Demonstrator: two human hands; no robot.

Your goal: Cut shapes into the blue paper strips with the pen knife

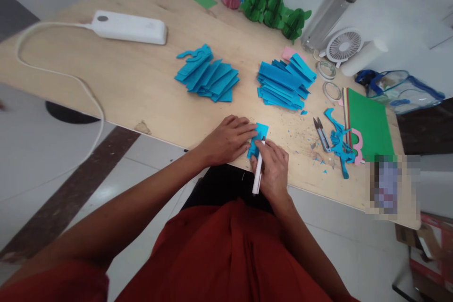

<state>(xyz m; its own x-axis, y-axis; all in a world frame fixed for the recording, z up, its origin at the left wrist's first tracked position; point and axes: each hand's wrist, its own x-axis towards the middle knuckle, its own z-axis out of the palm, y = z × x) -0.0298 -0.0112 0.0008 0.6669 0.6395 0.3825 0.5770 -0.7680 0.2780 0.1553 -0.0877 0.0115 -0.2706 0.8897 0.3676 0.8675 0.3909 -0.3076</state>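
A small folded piece of blue paper (261, 130) lies at the table's front edge. My left hand (231, 139) rests flat over its left side, fingers stretched out. In my right hand (275, 165) is a white pen (258, 170), its upper end pointing back toward me. The pen's tip is hidden near the paper by my fingers. Beyond my hands lie two piles of folded blue paper, one at the left (208, 78) and one at the right (283, 82). Thread snips (321, 135) lie to the right, beside blue paper scraps (340, 144).
Green paper sheets (371, 125), tape rolls (331, 90), a small fan (344, 46), a tall bottle (332, 14) and a clear pouch (406, 89) stand or lie at the right. Green paper figures (272, 7) line the back. A white power bank (129, 27) with a cable sits left.
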